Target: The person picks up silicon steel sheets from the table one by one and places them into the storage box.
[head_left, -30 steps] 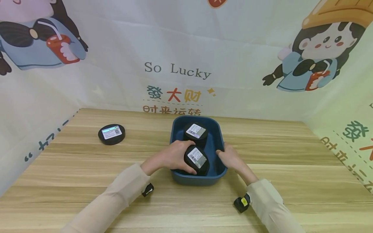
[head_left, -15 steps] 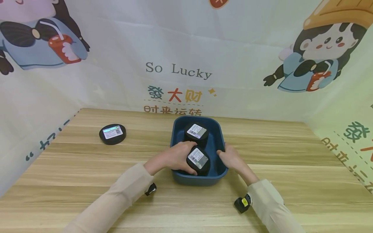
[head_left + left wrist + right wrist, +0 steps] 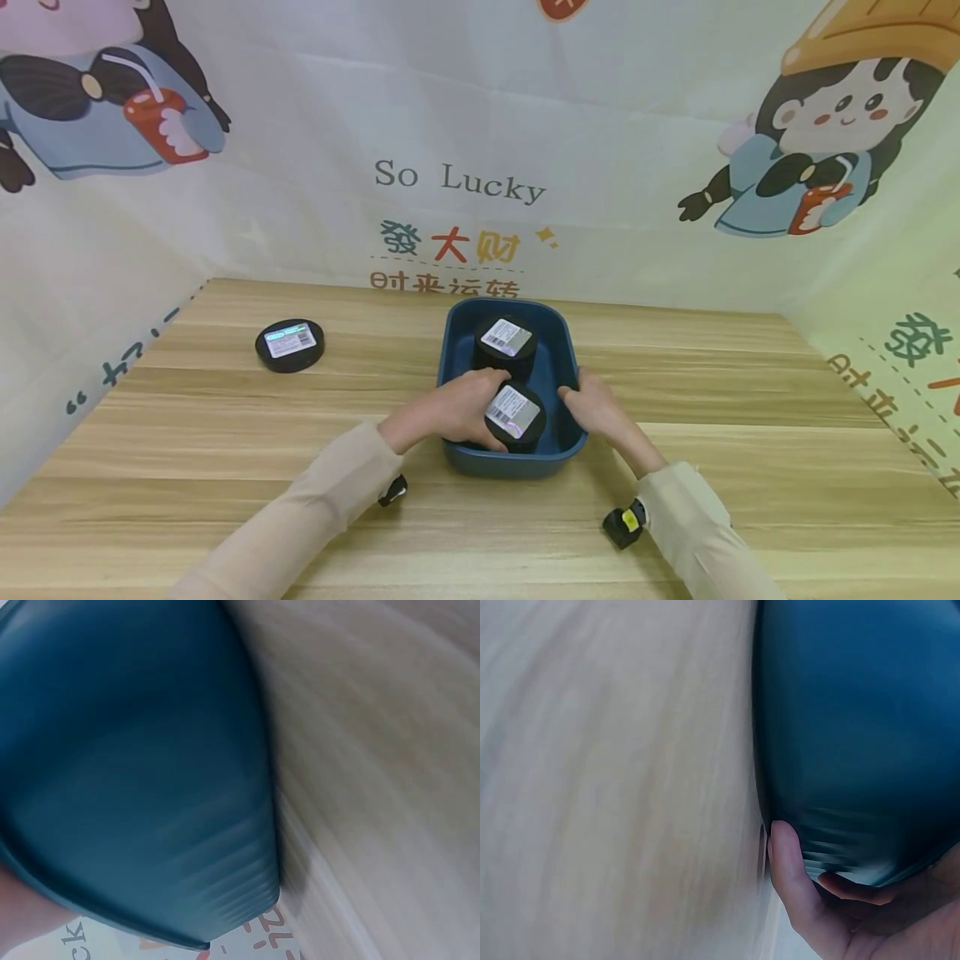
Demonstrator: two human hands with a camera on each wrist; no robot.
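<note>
A blue rectangular plastic bin (image 3: pixel 510 467) with rounded corners stands on the wooden table. Inside its near half is a round black container (image 3: pixel 517 421) with a white and silver label on top. My left hand (image 3: pixel 467 407) reaches over the bin's left rim and grips this container between thumb and fingers. Behind it stands a matching black container (image 3: pixel 506 340), untouched. My right hand (image 3: pixel 592 402) holds the bin's right wall, thumb over the rim and fingers (image 3: pixel 791 866) against the outside. In the left wrist view, the bin's outer wall (image 3: pixel 142 772) hides most of the left hand.
A flatter round black container (image 3: pixel 290 346) with a white label lies on the table (image 3: pixel 360 350) at the back left. A printed cloth backdrop (image 3: pixel 600 150) encloses the back and both sides. Small black wrist cameras (image 3: pixel 624 525) hang below both sleeves.
My left hand has slid slightly to the right with the near container, which now sits a little further from the bin's left wall. My right hand stays in place on the bin.
</note>
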